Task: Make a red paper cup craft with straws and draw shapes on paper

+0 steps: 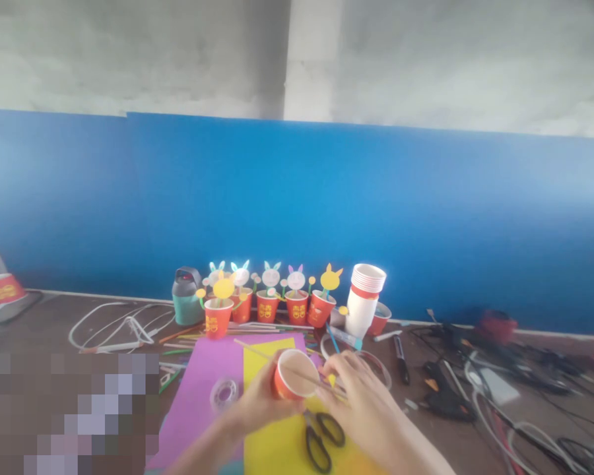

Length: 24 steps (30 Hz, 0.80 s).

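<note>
My left hand (260,396) is closed round a red and white paper cup (296,375), its mouth tilted up toward me. A thin pale stick (257,349) runs across the cup, slanting down to my right hand (354,389), whose fingers are closed on its near end. Beside those fingers shows a small yellow piece (332,380), partly hidden. Black-handled scissors (318,448) lie below the cup on yellow paper (272,439). A roll of clear tape (224,394) rests on purple paper (193,409) by my left hand.
Several red cups (267,307) with paper animal heads stand along the blue wall panel (297,198). Right of them rises a stack of white cups (362,303). A teal container (187,297) is at left. Sticks, a marker (400,359), a glue gun (445,396) and cables surround the paper.
</note>
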Available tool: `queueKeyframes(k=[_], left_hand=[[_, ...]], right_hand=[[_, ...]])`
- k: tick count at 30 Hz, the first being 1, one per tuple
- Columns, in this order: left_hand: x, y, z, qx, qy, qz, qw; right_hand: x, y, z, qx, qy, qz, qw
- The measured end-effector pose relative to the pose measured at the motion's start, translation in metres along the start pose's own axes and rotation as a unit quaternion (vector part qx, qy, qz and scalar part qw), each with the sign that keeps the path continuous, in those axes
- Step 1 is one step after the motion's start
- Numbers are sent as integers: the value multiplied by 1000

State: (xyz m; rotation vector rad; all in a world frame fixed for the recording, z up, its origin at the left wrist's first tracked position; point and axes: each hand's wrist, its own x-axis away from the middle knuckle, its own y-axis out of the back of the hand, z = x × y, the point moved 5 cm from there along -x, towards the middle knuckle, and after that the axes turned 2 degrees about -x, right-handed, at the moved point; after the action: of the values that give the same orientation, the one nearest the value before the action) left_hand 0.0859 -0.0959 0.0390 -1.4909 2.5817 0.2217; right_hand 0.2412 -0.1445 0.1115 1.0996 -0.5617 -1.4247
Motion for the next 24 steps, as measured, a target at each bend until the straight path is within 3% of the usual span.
queueKeyframes(k=[3, 6, 12, 16, 18, 20, 22, 24], left_hand=[[0, 9, 5, -4, 17, -27, 999], [1, 2, 5, 2, 10, -5, 1000], [6, -22, -5, 49, -16, 122, 991], [9, -21, -18, 8, 20, 157, 987], [14, -27, -26, -3, 47, 224, 973], [19, -35, -32, -24, 52, 270, 961], [22, -42, -32, -46, 59, 291, 954], [26, -49, -27, -58, 60, 314, 946]], right_hand=[[-3, 9, -9, 37, -39, 54, 997], [-4, 8, -6, 9, -48, 85, 995], [-1, -9, 4, -3, -45, 78, 996], [-9, -1, 3, -133, -24, 14, 991], [-12, -2, 1, -199, -37, 16, 979], [-12, -16, 1, -253, -62, 93, 961], [-10, -34, 3, -326, -84, 175, 925], [-11, -45, 1, -412, -114, 176, 887]])
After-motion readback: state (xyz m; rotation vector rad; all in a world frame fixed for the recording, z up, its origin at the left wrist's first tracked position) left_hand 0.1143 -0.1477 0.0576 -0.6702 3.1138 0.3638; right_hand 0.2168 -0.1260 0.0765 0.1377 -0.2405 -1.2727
